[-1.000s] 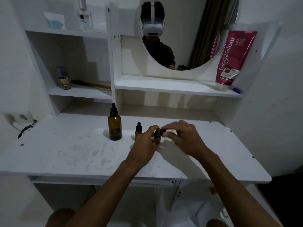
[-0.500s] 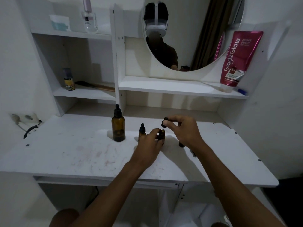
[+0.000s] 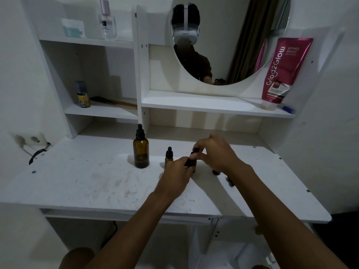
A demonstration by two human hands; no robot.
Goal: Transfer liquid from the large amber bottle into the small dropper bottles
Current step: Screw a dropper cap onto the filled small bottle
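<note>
The large amber bottle [image 3: 141, 152] stands capped with a black dropper top on the white desk [image 3: 97, 183]. Right of it stands a small capped dropper bottle [image 3: 168, 156]. My left hand [image 3: 177, 173] grips a second small amber bottle [image 3: 191, 163] standing on the desk. My right hand [image 3: 215, 152] pinches that bottle's black dropper cap [image 3: 194, 150] just above its neck. Another small dark bottle [image 3: 216, 172] is partly hidden behind my right wrist, with a small dark piece [image 3: 230, 182] lying beside it.
Shelves rise behind the desk, with a pink tube [image 3: 285, 70], a small can [image 3: 83, 95], a brush [image 3: 114, 102] and a clear bottle [image 3: 107, 22]. A round mirror [image 3: 229, 35] hangs in the middle. A wall socket with a black cable [image 3: 37, 152] sits left.
My right hand lifted the dropper cap off the small bottle, then brought it back down close over the neck. My left hand kept hold of the bottle.
</note>
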